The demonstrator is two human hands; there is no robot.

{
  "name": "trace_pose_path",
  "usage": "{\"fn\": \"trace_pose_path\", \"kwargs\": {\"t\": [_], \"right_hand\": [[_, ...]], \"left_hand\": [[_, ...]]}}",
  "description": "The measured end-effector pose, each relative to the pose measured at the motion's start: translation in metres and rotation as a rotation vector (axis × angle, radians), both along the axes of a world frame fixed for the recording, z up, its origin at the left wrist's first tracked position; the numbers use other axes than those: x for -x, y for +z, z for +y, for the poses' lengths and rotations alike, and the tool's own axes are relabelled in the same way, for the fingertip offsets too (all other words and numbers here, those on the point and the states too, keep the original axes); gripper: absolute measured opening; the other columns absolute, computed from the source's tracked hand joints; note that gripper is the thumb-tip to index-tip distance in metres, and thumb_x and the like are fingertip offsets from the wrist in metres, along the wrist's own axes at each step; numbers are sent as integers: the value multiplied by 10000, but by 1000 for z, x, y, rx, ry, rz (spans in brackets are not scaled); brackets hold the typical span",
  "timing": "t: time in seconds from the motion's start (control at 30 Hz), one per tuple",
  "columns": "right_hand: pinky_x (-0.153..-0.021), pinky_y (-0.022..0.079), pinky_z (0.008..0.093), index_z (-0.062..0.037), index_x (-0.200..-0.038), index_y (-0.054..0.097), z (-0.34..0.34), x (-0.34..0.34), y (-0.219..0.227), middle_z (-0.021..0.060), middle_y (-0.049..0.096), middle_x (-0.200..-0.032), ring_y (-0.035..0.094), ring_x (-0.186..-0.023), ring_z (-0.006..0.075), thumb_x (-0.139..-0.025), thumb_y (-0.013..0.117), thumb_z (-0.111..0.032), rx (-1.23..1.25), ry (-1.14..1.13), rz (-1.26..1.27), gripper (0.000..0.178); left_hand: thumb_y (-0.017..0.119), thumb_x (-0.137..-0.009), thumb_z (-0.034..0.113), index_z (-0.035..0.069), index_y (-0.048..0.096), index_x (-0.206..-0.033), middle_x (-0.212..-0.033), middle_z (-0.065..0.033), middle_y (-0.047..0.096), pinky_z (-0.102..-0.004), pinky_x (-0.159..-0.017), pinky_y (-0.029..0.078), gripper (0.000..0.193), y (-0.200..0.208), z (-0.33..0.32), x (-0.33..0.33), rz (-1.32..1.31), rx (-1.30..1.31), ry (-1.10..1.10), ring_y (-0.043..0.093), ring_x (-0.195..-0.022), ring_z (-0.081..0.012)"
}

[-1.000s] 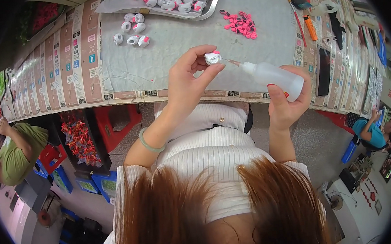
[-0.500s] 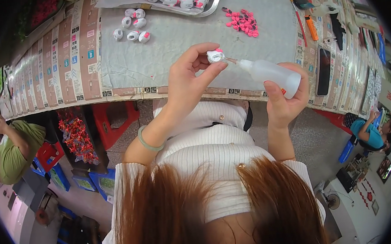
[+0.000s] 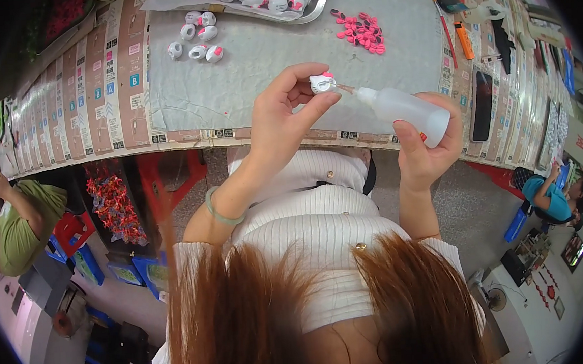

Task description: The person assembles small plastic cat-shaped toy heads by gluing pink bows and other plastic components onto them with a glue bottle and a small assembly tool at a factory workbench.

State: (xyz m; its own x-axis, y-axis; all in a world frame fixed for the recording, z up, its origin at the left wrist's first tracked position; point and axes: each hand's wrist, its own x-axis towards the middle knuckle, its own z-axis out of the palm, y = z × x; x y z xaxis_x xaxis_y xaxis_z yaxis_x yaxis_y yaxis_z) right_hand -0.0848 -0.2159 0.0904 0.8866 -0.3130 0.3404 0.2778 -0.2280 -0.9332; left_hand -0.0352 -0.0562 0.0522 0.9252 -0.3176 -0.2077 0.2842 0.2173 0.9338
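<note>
My left hand (image 3: pixel 285 112) pinches a small white piece with a pink spot (image 3: pixel 323 83) between thumb and fingers, above the edge of the grey work mat (image 3: pixel 262 55). My right hand (image 3: pixel 424 152) grips a translucent squeeze bottle (image 3: pixel 405 111) lying sideways. Its thin nozzle tip touches the small white piece. Several more white and pink pieces (image 3: pixel 197 38) lie on the mat at the far left, and a heap of small pink parts (image 3: pixel 361 31) lies at the far right of it.
A metal tray (image 3: pixel 316 4) with more white pieces stands at the back of the table. An orange lighter (image 3: pixel 464 40), a dark phone (image 3: pixel 482 104) and other tools lie to the right. One person sits low at the left (image 3: pixel 17 225), another at the right (image 3: pixel 552 194).
Both hands have stayed together with the nozzle at the piece. They have shifted slightly, and the bottle has tilted a little.
</note>
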Motion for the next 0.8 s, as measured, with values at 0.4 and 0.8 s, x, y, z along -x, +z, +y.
{"fn": "trace_pose_path", "kwargs": {"t": [0.4,0.8], "right_hand": [[-642,426,237,0,-910,510,2,-1,0,80,534,-849,525,-751,143,-629,728,-39,32,36,7,358],[-628,423,235,3,-888,518,-1,0,4,82,534,-826,523,-730,140,-619,725,-27,120,40,22,340]], "left_hand": [[631,-738,41,-3,531,-1008,-870,-57,585,-227,-704,470,291,-4,1,0,-99,-67,8,571,-766,-106],[628,-735,31,-1,534,-1012,-877,-61,577,-231,-714,464,295,-5,3,0,-98,-89,5,568,-774,-109]]}}
